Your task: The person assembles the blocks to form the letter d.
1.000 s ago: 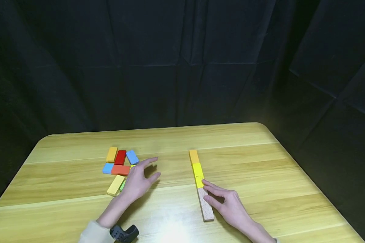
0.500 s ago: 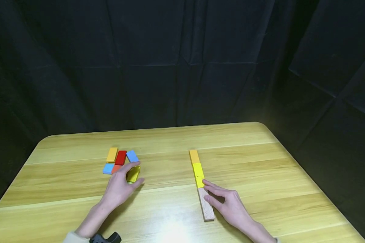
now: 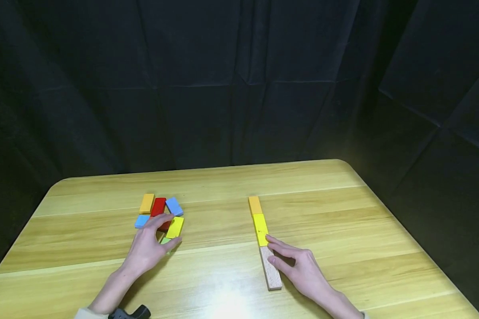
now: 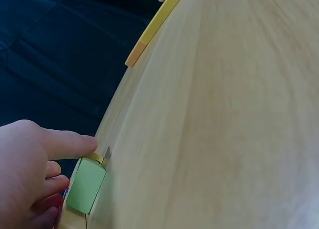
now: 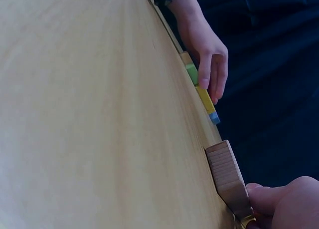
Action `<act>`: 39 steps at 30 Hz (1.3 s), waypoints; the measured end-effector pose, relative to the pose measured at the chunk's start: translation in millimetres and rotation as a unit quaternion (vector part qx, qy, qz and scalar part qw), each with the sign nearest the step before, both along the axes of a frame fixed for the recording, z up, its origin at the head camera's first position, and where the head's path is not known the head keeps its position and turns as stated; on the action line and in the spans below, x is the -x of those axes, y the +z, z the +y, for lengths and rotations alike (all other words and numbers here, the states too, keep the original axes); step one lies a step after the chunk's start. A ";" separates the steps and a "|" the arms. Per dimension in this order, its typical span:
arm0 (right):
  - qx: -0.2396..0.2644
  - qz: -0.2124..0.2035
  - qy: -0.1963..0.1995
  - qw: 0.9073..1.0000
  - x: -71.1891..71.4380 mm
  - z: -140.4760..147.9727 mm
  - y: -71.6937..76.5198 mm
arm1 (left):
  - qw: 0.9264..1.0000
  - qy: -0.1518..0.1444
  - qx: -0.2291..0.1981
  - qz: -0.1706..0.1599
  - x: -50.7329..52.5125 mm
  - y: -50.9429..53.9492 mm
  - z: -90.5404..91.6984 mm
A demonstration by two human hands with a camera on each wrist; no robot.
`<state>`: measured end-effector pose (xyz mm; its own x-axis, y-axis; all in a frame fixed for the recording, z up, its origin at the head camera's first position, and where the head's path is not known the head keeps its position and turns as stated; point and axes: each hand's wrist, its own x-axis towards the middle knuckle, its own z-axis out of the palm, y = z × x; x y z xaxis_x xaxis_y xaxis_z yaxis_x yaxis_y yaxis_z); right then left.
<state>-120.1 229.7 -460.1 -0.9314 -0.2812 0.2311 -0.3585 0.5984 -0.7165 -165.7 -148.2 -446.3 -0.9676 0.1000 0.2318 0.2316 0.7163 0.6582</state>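
My left hand hovers over a cluster of coloured blocks on the left, thumb and forefinger spread apart. Between them lie a yellow block and a green block, the green one partly under the thumb in the head view. A red block beneath the hand is partly hidden. My right hand rests beside a straight row: an orange block, a yellow stretch and a plain wooden block. Its fingertips touch the yellow part's near end; its thumb lies against the wooden block.
Behind the left hand lie another orange block, a dark red block and two blue blocks, one at the right and one at the left. The wooden table ends at a dark curtain.
My left hand has moved back left and toward me, from beside the cluster to over it. It passed around the yellow block, which now shows uncovered. The right hand and row stay put.
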 end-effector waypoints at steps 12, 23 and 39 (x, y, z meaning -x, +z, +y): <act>-0.008 0.008 -0.002 1.000 0.2 -0.1 0.3 | 1.000 0.003 0.002 0.004 1.2 -3.6 0.3; -0.005 0.007 -0.003 1.000 -0.6 -0.1 -0.3 | 1.000 0.005 0.013 0.014 2.1 -6.7 0.1; -0.002 0.007 0.003 1.000 -0.1 -2.5 1.1 | 1.000 -0.010 0.014 0.013 0.2 -6.0 -5.6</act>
<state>-120.0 227.2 -459.0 -0.9267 -0.2873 0.2423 -0.3713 0.5995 -0.7090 -165.9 -153.9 -452.3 -0.9593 0.1250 0.2530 0.2618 0.7291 0.6323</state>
